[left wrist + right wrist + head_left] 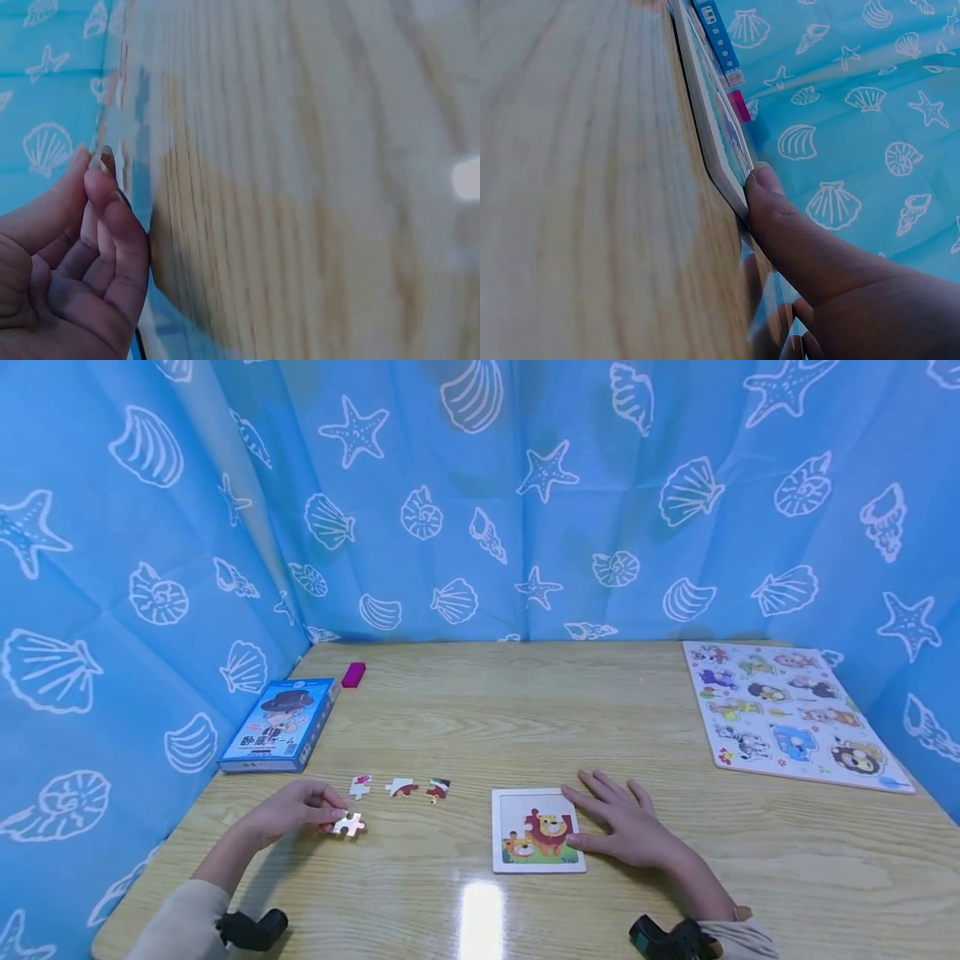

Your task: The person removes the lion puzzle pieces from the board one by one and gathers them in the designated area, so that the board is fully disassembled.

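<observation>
My left hand (pixel 300 805) pinches a jigsaw piece (pixel 349 825) between thumb and fingertips, just above the table. In the left wrist view the pinching left hand (pixel 82 255) shows the piece only edge-on. My right hand (pixel 628 825) rests at the right edge of a square puzzle tray (pixel 497 839), fingers spread and thumb on its rim. Lion pieces (pixel 549 833) fill the lower and right parts of the tray; its upper left is bare. Loose pieces lie in a row: a pink-marked one (pixel 360 787), a brown-and-white one (pixel 402 787) and a darker one (pixel 438 789).
A blue game box (pixel 279 727) lies at the left, with a small magenta block (pixel 353 675) behind it. An animal peg board (pixel 795 718) lies at the far right. A blue shell-patterned curtain (pixel 480 527) encloses the wooden table (pixel 570 718) at the back and sides.
</observation>
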`<state>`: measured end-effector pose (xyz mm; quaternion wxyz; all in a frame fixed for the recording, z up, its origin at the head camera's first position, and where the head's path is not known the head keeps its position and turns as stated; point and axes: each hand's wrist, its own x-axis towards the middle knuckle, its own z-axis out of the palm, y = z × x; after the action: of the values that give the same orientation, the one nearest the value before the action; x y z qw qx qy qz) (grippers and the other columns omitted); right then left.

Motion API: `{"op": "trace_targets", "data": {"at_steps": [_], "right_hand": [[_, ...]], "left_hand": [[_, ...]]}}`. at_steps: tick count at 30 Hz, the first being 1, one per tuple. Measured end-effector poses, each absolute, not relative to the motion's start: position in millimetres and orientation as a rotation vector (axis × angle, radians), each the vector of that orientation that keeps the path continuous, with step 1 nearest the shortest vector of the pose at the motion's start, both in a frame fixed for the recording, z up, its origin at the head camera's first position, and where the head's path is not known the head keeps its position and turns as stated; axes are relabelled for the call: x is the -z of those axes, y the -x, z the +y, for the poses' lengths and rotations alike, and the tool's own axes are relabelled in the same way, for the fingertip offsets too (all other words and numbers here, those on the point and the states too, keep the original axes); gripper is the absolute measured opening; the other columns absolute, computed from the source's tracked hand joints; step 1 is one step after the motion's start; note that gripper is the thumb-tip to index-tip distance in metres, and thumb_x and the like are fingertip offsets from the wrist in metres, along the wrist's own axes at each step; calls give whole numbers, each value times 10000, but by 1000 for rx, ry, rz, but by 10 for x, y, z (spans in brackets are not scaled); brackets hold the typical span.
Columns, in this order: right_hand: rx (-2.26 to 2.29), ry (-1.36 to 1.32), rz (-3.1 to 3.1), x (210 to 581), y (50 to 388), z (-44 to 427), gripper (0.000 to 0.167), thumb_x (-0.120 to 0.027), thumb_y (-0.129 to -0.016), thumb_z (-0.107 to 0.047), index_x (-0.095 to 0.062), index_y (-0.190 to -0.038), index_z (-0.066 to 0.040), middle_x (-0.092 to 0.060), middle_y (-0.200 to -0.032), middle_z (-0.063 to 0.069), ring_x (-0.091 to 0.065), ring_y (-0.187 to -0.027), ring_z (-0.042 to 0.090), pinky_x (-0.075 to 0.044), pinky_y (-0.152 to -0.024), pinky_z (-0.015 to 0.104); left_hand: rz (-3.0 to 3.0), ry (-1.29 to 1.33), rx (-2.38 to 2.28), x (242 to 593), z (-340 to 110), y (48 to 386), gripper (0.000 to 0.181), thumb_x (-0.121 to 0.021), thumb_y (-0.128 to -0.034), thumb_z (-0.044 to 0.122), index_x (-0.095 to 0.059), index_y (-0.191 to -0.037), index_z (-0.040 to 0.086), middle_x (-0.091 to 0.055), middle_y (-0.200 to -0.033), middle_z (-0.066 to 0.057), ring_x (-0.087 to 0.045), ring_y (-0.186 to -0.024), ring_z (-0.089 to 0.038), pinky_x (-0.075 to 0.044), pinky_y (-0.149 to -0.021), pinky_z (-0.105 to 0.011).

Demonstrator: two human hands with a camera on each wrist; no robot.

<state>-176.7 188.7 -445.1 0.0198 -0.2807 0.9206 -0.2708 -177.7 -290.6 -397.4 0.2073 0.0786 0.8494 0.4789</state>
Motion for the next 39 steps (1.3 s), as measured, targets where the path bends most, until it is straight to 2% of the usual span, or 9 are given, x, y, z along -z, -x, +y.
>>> {"op": "trace_targets", "data": {"at_steps": [8,23,39], "right_hand": [[837,867,2861,4466,1780,1888,675,-606,-869,-519,-460,-1413,-148,-297,-1485,199,-173,-1372,406,-5,-1005,644],[846,864,2847,4432,1754,1889,670,-609,-872,-508,-463,-1410,-136,-293,-1485,204,-170,-1373,405,0,-1009,636],[842,873,2853,4443,1760,1881,670,-608,-871,-509,-467,-1407,-132,-300,-1482,203,-172,-1373,404,-9,-1007,642]], "left_hand": [[2371,-186,-1289,3950,-2982,1772,186,-629,-915,104,-595,-982,-66,-591,-795,-37,-553,-731,-179,-468,-666,-313],[2442,-139,-1189,3965,-2896,1809,93,-619,-907,38,-603,-936,-48,-576,-765,-49,-541,-683,-163,-481,-634,-317],[2501,-143,-1149,3942,-2812,1798,74,-620,-901,24,-606,-924,-44,-576,-768,-56,-543,-688,-174,-488,-638,-323]]}}
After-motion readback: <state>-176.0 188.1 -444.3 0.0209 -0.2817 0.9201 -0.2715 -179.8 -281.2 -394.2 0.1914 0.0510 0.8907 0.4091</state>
